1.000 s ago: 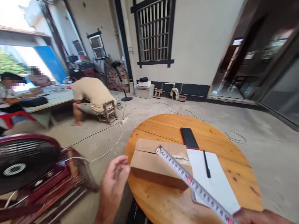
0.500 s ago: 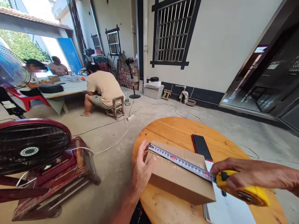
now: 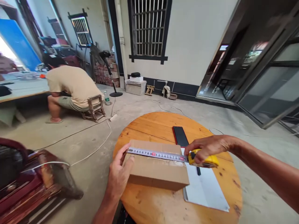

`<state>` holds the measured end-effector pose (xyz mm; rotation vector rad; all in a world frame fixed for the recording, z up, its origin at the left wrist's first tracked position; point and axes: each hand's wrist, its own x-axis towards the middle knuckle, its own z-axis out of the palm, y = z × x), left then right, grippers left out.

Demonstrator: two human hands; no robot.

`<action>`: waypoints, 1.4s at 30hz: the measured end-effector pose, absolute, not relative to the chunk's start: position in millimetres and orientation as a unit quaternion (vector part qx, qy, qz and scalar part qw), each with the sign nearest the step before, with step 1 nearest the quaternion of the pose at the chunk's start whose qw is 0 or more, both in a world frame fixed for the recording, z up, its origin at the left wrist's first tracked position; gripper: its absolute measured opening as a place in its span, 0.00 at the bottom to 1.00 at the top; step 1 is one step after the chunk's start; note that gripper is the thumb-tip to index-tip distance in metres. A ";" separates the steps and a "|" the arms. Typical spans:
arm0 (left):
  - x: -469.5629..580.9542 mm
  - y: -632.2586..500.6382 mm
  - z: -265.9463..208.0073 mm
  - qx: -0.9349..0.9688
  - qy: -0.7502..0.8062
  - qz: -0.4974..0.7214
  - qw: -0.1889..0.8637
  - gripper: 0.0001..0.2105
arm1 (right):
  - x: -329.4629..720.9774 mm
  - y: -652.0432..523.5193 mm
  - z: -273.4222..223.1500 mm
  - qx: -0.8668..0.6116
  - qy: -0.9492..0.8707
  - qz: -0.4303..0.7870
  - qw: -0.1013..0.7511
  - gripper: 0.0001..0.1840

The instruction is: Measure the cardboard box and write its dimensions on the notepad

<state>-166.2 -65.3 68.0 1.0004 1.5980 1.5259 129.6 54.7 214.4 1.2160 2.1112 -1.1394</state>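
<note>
Cardboard box lies on the round wooden table, toward its near left edge, with a strip of tape along its top. A measuring tape blade is stretched flat across the box top from the left end to the right end. The left hand rests against the box's left end, its thumb and fingers pinching the hook end of the blade down at the corner. The right hand has its grip clenched around the yellow tape measure case, held just past the box's right end, above a white sheet of paper. A black pen lies on that sheet, partly under the case. A dark phone lies just behind the box. Beyond the table, a person in a beige shirt sits bent over on a low wooden stool.
</note>
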 end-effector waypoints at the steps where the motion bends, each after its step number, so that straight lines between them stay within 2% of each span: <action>1: -166.6 -64.9 67.0 0.382 0.618 0.591 0.350 0.25 | 129.5 55.5 214.8 0.431 0.767 -0.418 0.225 0.29; 13: -169.9 -65.5 61.1 0.392 0.617 0.594 0.337 0.25 | 128.4 65.9 212.1 0.359 0.791 -0.452 0.205 0.25; 27: -163.5 -65.3 66.3 0.366 0.605 0.616 0.347 0.26 | 123.7 61.4 220.0 0.370 0.791 -0.445 0.199 0.22; 30: -159.1 -64.9 67.5 0.355 0.571 0.659 0.337 0.32 | 133.8 59.3 218.4 0.408 0.791 -0.429 0.156 0.25; 33: -156.6 -65.5 67.4 0.347 0.562 0.671 0.339 0.34 | 147.5 42.7 212.9 0.453 0.776 -0.435 0.061 0.27; 35: -156.0 -66.6 67.5 0.353 0.568 0.665 0.332 0.31 | 153.3 18.3 204.1 0.450 0.745 -0.493 -0.015 0.30; 37: -155.6 -67.9 68.4 0.377 0.592 0.647 0.297 0.23 | 153.6 -15.3 189.5 0.458 0.673 -0.576 -0.078 0.33; 40: -153.9 -69.0 71.0 0.403 0.631 0.619 0.238 0.15 | 143.5 -70.2 156.9 0.468 0.582 -0.661 -0.075 0.37; 42: -152.4 -68.9 72.5 0.400 0.639 0.615 0.231 0.14 | 131.7 -100.8 132.1 0.453 0.576 -0.670 -0.118 0.34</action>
